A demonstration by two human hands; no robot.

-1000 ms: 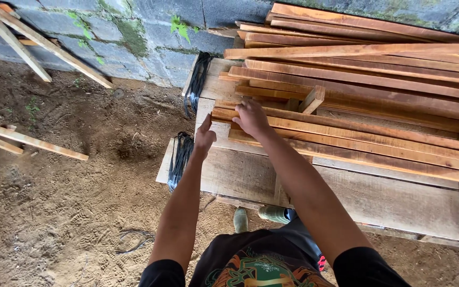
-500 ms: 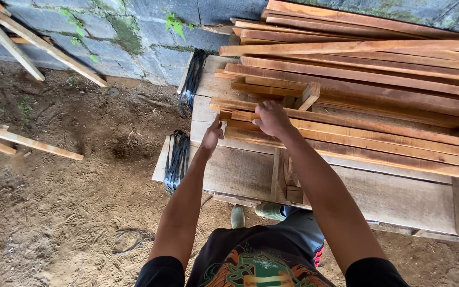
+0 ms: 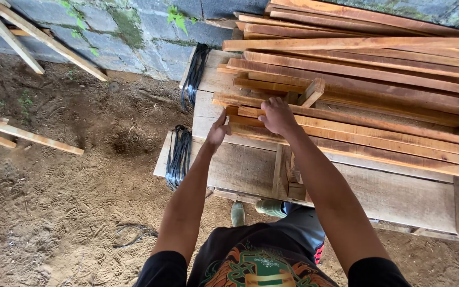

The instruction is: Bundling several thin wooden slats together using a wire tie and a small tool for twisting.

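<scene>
Left hand: fingers open and upright, palm pressed against the near end of a reddish wooden slat at the front of the stack. Nothing clasped.

Right hand: laid palm-down on top of the same slat, just beside the left hand, fingers curled over its upper edge; whether they truly grip it cannot be told.

Slat: lies lengthwise on a rough plank counter, lowest of a loose pile of long slats running off to the right.

Short wood offcut: tilted, on the pile just behind the right hand.

Black straps: hanging over the counter's left end; a second bundle further back.

Surroundings: dirt floor, block wall, loose laths left.
</scene>
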